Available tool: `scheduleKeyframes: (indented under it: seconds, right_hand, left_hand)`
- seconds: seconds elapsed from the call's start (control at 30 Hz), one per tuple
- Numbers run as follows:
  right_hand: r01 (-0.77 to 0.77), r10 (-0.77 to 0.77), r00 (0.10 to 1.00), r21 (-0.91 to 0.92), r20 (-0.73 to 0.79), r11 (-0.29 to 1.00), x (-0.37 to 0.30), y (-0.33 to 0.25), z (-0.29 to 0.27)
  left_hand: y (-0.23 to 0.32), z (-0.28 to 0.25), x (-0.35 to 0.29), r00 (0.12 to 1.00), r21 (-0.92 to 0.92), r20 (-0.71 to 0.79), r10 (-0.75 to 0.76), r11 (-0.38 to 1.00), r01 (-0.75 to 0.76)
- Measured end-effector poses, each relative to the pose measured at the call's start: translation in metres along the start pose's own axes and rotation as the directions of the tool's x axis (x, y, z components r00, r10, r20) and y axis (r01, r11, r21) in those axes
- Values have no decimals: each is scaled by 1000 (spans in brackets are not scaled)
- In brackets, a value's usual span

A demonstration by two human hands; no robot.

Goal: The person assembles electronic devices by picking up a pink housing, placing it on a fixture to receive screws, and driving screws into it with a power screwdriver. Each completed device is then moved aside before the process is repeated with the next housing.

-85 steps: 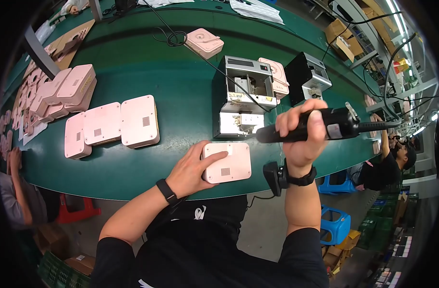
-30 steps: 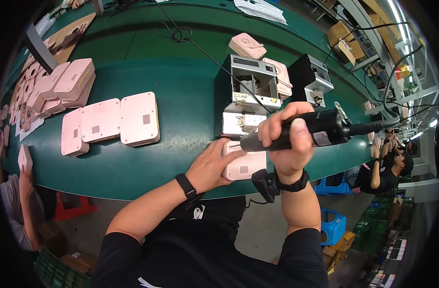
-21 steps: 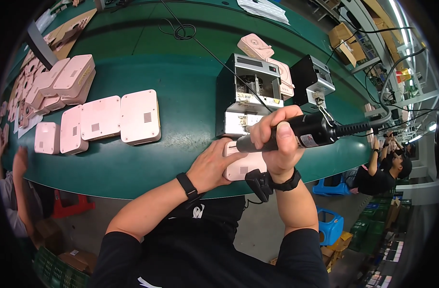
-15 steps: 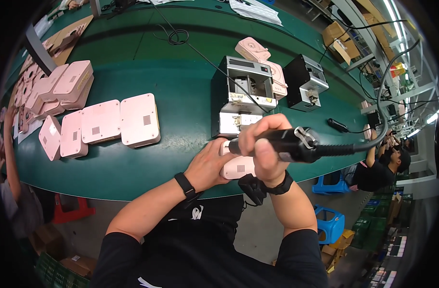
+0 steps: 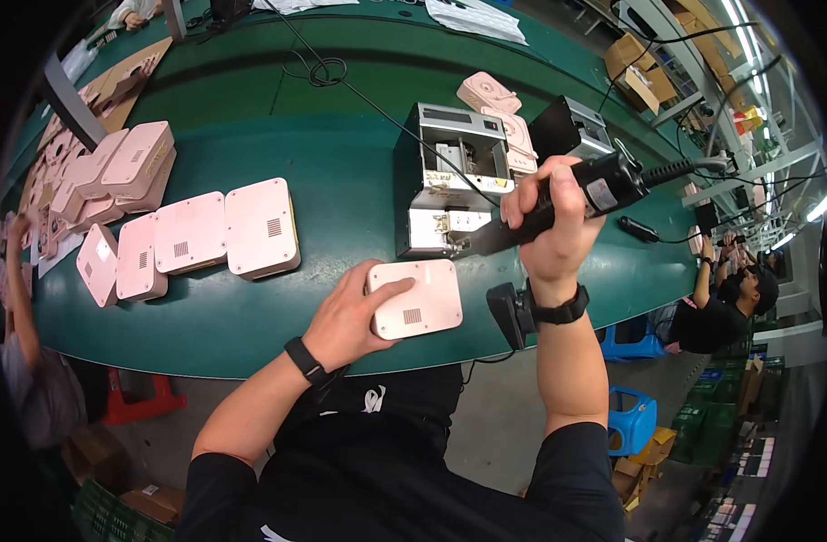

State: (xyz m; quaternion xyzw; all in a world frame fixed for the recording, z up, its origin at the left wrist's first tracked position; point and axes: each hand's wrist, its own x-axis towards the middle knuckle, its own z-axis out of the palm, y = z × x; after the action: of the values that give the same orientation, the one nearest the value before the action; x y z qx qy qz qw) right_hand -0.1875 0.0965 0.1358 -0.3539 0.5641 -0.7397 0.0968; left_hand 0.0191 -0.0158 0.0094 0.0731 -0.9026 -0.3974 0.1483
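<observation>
My left hand point(image 5: 345, 312) grips the left side of a pale pink square housing point(image 5: 431, 289), its index finger lying across the top. The housing rests flat near the table's front edge, with a slotted vent and corner screws facing up. My right hand point(image 5: 558, 221) is wrapped round a black electric screwdriver point(image 5: 612, 187), whose cord runs off to the right. The driver's nose points down-left at the front outlet of a silver and black screw feeder point(image 5: 463, 194); whether its tip touches the outlet I cannot make out.
A row of pink housings point(image 5: 189, 232) lies left, beside a stack point(image 5: 138, 163). Two more pink parts point(image 5: 488, 93) stand behind the feeder, near a second feeder point(image 5: 576, 126). Another black driver point(image 5: 637, 229) rests at right. A loose cable point(image 5: 377, 104) crosses the green table point(image 5: 341, 163). Co-workers sit at both sides.
My right hand has lifted the screwdriver off the pink housing and swung it up and right to the feeder outlet. My left hand and the housing have shifted slightly left.
</observation>
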Motion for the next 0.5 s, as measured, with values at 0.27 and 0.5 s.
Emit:
scheduleKeyframes:
  seconds: [0.27,0.5]
  right_hand:
    - [-98,85,993,168,84,981,-62,-18,-18]
    - [-107,96,992,152,76,983,-84,-3,-16]
  left_hand:
    - [-9,-9,-3,1000,34,-10,-12,999,13]
    - [-10,-6,-5,1000,31,-15,-8,999,9]
